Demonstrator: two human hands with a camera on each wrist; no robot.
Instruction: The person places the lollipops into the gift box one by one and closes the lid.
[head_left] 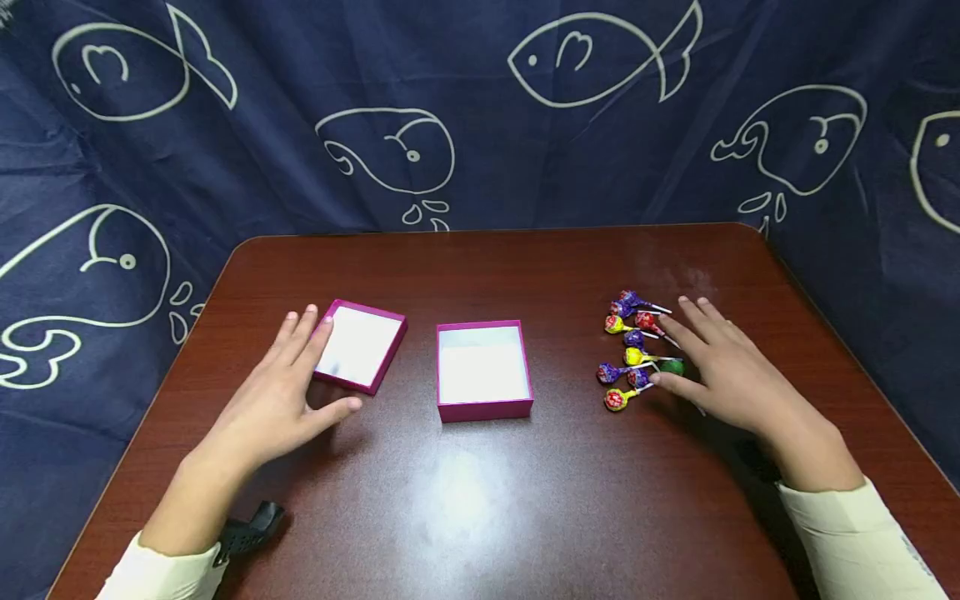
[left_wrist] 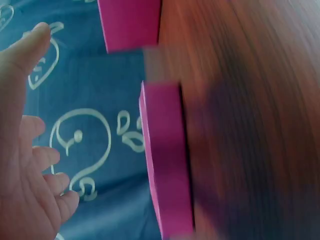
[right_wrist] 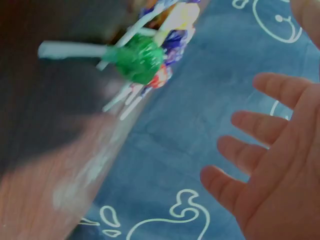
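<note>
My left hand (head_left: 273,396) hovers beside a shallow magenta box lid (head_left: 389,353), fingers straight and thumb spread out. The lid lies with its white inside up, and the fingertips overlap its left edge in the head view. To its right stands a square magenta box (head_left: 485,410), open at the top with a white inside. Several wrapped lollipops (head_left: 634,339) lie in a loose group on the right, in purple, yellow and red. Over their sticks my right hand (head_left: 738,379) is spread, holding nothing. A green lollipop (right_wrist: 141,59) shows large in the right wrist view.
All of it sits on a dark brown wooden table (head_left: 585,492) with rounded far corners. Behind the table hangs a navy curtain (head_left: 480,167) with white fish and whale drawings. A black strap (head_left: 251,529) is at my left wrist.
</note>
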